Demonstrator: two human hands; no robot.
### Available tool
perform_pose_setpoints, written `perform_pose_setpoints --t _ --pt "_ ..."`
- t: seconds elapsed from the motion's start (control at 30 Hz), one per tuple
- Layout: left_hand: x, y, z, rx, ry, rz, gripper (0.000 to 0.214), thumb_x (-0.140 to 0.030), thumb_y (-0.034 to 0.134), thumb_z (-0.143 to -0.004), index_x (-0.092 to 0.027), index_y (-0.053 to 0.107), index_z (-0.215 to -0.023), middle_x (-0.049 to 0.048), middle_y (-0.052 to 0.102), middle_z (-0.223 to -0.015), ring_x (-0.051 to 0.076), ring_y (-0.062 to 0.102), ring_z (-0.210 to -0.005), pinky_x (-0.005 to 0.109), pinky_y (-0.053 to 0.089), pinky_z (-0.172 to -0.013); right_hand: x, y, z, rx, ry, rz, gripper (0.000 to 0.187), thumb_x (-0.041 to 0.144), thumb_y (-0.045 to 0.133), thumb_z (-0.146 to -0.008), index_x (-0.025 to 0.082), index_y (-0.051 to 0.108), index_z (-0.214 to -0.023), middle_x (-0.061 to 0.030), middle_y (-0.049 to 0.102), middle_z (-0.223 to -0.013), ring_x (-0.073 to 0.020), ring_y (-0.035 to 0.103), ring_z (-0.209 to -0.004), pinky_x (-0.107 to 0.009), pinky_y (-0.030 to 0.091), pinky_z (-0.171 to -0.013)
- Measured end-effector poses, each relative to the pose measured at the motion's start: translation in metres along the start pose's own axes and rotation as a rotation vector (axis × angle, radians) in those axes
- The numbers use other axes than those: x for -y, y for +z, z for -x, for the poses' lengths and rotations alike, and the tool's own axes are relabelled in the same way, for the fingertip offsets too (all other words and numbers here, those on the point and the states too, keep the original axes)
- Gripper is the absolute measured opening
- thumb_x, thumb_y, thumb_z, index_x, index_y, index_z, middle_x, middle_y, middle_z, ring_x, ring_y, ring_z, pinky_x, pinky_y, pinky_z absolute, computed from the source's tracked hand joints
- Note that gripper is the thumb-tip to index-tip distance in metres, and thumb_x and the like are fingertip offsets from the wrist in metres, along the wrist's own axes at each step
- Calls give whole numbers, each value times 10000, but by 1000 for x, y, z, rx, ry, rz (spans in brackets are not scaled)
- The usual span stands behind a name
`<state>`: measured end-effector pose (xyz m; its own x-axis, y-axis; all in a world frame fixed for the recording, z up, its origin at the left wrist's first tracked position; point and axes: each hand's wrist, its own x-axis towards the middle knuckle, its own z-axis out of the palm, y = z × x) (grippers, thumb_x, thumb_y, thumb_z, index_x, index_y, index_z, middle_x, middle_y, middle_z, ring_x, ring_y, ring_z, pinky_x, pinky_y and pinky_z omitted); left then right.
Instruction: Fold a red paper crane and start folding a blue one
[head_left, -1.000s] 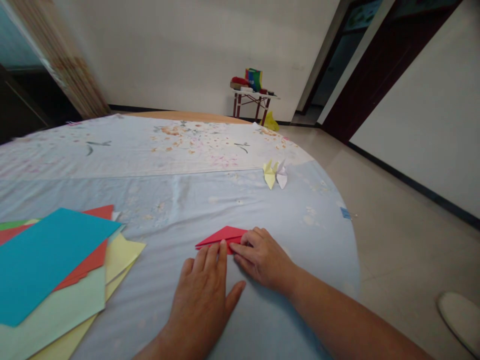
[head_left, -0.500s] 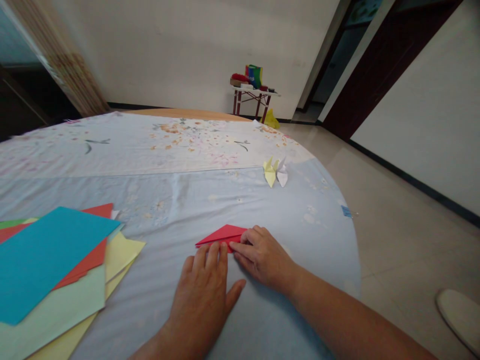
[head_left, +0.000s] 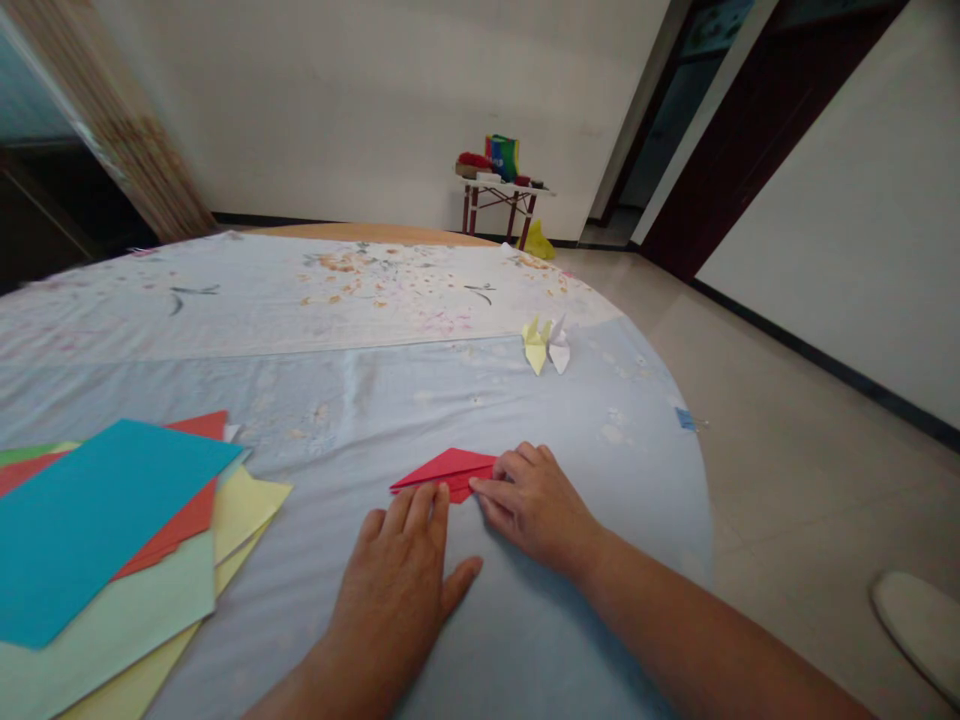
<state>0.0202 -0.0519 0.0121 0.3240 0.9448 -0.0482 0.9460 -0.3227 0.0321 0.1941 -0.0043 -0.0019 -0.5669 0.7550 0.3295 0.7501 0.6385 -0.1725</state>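
A folded red paper (head_left: 444, 470) lies flat on the light blue tablecloth (head_left: 480, 410), near the table's front edge. My left hand (head_left: 401, 570) rests flat with its fingers stretched out, the fingertips pressing the paper's near edge. My right hand (head_left: 536, 500) sits at the paper's right end, its fingers curled and pressing down on that corner. Two small folded paper figures, one yellow (head_left: 535, 346) and one white (head_left: 559, 346), stand farther back to the right.
A stack of coloured sheets (head_left: 112, 530), blue on top over red, yellow and pale green, lies at the left. The table's round edge drops to a tiled floor at right. A small stand (head_left: 499, 195) with coloured items is by the far wall.
My left hand has slid slightly back toward me and my right hand has shifted a little to the right along the red paper. The paper itself has stayed in place.
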Motion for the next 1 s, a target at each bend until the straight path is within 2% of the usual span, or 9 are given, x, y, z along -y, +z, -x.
perform_pose_setpoints --t 0.17,0.27,0.33,0.5,0.67,0.7,0.8,0.87,1.0 --pt "4 -1 -1 4 13 19 550 -450 432 -835 -116 475 -1270 155 501 -1300 318 440 -1161 467 354 -908 -5 -1 0 -54 -9 -14 148 230 533 -827 233 671 -879 -45 564 -782 -177 427 -796 -327 268 -684" --pt "4 0 -3 5 20 15 531 -431 438 -839 -116 480 -1265 159 506 -1293 316 440 -1161 464 347 -910 -5 -2 0 -91 -61 -48 190 241 512 -839 224 650 -969 -55 571 -838 -176 428 -805 -329 281 -702" --pt "4 0 -5 6 22 10 530 -433 442 -838 -113 489 -1257 165 507 -1290 319 439 -1161 464 343 -911 -3 -2 -1 -72 -92 -57 216 276 501 -850 228 635 -1011 -57 569 -864 -178 428 -809 -332 285 -706" --pt "3 -6 -1 -10 61 -29 508 -420 475 -824 -100 524 -1216 175 539 -1247 318 473 -1114 460 352 -883 -2 3 -3 -13 -76 -61 176 279 500 -852 221 662 -888 -53 550 -816 -175 431 -811 -324 294 -708" --pt "13 -23 0 -20 62 -50 386 -420 416 -852 -133 661 -932 141 644 -977 297 551 -929 448 370 -812 -6 5 -4 -27 -84 -101 183 265 494 -855 216 663 -907 -53 541 -804 -167 437 -798 -308 323 -713" --pt "17 -25 -2 -66 27 -38 387 -425 393 -861 -148 654 -928 131 636 -977 291 547 -928 442 367 -814 -6 6 -4 -29 -89 -108 185 265 494 -855 212 662 -910 -53 539 -801 -166 439 -792 -305 330 -710" --pt "27 -21 -11 -208 -53 -8 447 -410 401 -858 -123 519 -1179 147 571 -1142 286 502 -1028 421 348 -857 -5 7 -4 -34 -88 -102 193 259 486 -857 200 657 -924 -59 539 -795 -166 445 -773 -300 351 -700" --pt "31 -16 -15 -180 -28 18 451 -391 401 -859 -126 487 -1214 138 571 -1155 272 498 -1044 405 339 -872 -3 8 -5 -34 -78 -79 201 258 475 -862 195 650 -938 -63 545 -793 -168 452 -765 -303 365 -696" --pt "28 -17 -13 -110 24 29 356 -374 377 -872 -176 563 -1103 96 628 -1002 249 542 -949 395 347 -831 2 8 -6 -21 -57 -55 222 273 478 -863 174 623 -998 -79 571 -824 -182 477 -789 -322 405 -729"
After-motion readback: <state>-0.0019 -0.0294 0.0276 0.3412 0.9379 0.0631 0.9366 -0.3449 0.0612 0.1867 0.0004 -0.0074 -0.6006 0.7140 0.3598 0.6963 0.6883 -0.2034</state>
